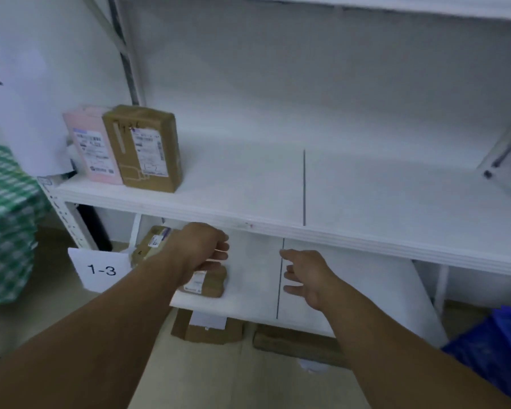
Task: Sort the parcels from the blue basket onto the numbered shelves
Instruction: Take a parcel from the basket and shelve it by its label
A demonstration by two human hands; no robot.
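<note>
On the lower shelf (254,290), a small brown parcel (211,286) with a white label lies flat in the left section. My left hand (202,247) hangs just over its back edge with loosely bent fingers that are not wrapped round it. Behind my left wrist, another brown parcel (154,242) leans at the shelf's far left. My right hand (306,276) hovers over the shelf's dividing line, fingers spread and holding nothing. A corner of the blue basket (499,349) shows at the lower right. A paper tag reading 1-3 (101,270) hangs at the shelf's left end.
The upper shelf (278,202) holds a pink parcel (92,149) and a brown box (145,149) upright at its left end. Two flat brown parcels (210,332) (295,340) lie under the lower shelf. A green checked bag (6,219) stands at the left, below a sheet marked 2 (12,84).
</note>
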